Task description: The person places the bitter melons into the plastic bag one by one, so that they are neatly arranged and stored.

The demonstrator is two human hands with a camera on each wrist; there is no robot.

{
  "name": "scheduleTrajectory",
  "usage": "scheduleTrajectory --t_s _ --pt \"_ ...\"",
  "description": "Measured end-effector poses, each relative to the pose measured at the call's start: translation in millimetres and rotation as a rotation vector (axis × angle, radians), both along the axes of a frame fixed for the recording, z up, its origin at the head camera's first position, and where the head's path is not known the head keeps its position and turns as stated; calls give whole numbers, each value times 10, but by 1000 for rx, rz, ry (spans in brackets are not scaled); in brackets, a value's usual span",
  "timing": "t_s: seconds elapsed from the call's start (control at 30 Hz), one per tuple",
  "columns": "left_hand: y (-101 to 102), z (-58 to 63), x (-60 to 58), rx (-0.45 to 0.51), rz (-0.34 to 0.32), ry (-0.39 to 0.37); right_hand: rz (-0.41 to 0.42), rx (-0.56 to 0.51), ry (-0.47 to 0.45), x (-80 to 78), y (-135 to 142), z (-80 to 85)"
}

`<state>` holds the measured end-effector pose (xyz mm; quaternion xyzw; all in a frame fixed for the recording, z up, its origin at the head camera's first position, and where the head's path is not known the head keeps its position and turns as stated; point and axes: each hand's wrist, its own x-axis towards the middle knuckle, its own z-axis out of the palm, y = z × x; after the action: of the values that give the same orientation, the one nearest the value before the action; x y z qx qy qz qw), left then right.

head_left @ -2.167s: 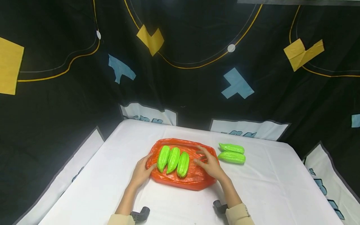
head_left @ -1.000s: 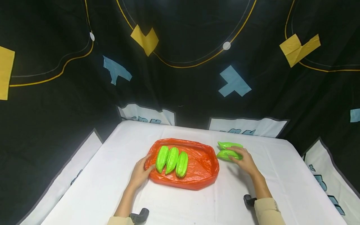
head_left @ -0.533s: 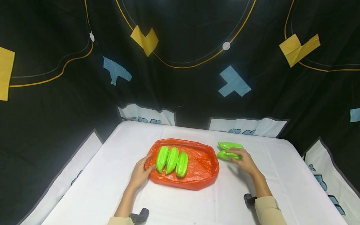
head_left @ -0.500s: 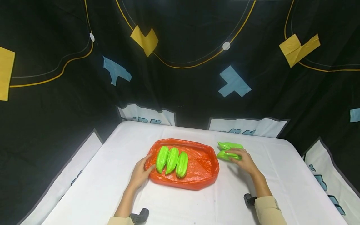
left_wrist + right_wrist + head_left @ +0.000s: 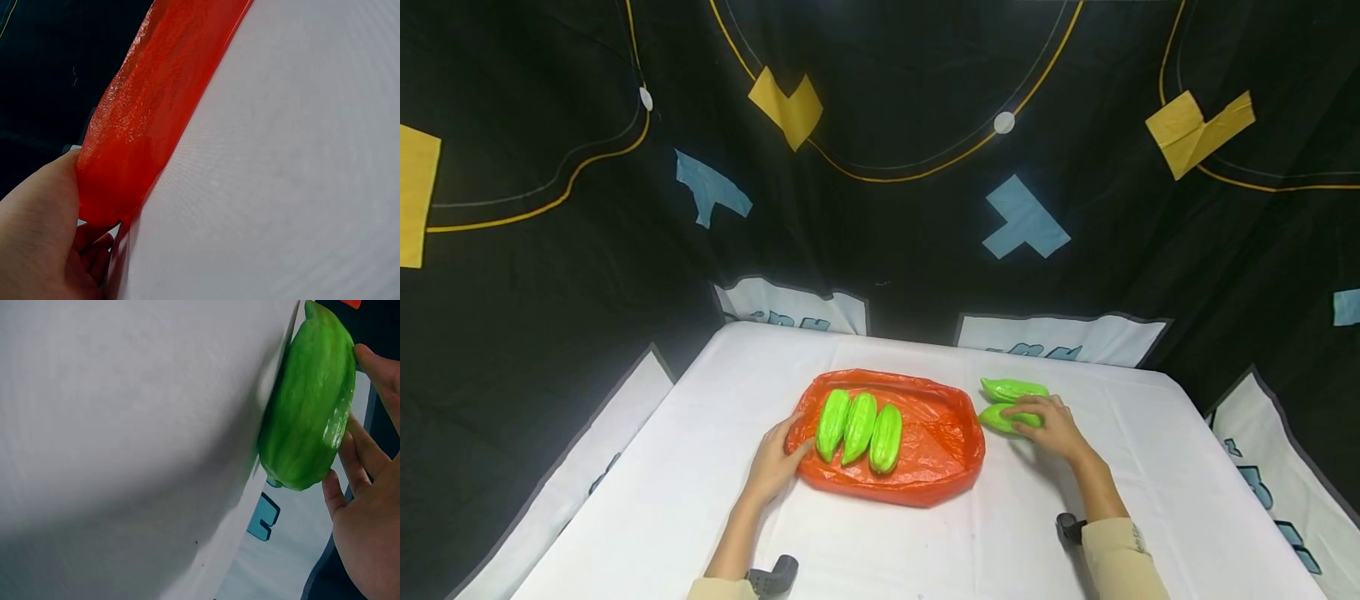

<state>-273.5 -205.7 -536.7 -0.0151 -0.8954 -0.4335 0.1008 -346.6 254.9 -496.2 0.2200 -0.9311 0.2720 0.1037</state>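
Observation:
A red plastic bag [image 5: 936,450], spread with its mouth open, lies mid-table. Three glossy green gourds [image 5: 858,427] rest side by side in its left part. My left hand [image 5: 772,464] holds the bag's left rim, thumb on the near side; the left wrist view shows the film between thumb and curled fingers. To the right of the bag my right hand [image 5: 1051,425] has its fingers and thumb around a ridged gourd [image 5: 309,400] that lies on the table. Just behind it lies another green gourd [image 5: 1012,389]. The far side of the gripped gourd is hidden.
The table has a white cloth [image 5: 880,550]. Behind and beside it hangs a black curtain [image 5: 880,242] with yellow and blue pieces stuck on. White printed flaps [image 5: 1060,340] show at the table's back edge.
Between 2.2 and 1.0 s ago my right hand moved from over the bag rightward onto the nearer gourd. Since then it has shifted only slightly. The left hand stays on the rim.

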Motion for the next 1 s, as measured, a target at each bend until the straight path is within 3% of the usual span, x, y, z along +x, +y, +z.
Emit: scheduleTrajectory --t_s 0.47,0.77,1.0 --pt "-5 -9 2 1 -6 33 46 -54 -135 14 -22 -9" --pt "6 24 -6 -7 -13 46 9 -82 -403 122 -23 22" --pt "-8 5 -2 -3 -9 76 44 -95 -502 261 -16 112"
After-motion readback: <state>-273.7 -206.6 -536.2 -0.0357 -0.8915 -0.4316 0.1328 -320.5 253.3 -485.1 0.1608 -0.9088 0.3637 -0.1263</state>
